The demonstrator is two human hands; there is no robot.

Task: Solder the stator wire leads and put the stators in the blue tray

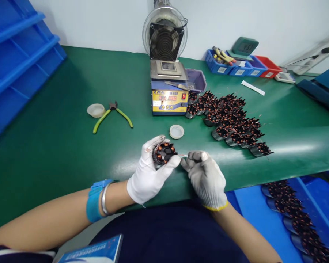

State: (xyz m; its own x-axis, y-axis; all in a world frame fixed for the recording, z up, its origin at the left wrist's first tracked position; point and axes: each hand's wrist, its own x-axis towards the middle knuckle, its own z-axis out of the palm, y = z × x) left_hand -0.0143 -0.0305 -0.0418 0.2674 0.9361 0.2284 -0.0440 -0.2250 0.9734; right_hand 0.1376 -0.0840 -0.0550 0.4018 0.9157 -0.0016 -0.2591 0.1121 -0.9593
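Note:
In the head view, my left hand, in a white glove, wraps round a motor stator with copper windings and a black frame. It is held above the green bench, its open face tilted up. My right hand, in a greyish knit glove, has its fingers pinched together just right of the stator. A thin wire runs from the stator to those fingertips. Just beyond the hands lies a small white round dish.
A yellow-fronted solder pot stands behind the hands, with several stators grouped to its right. Green-handled cutters and another dish lie left. Small bins line the back. A blue tray of stators sits lower right.

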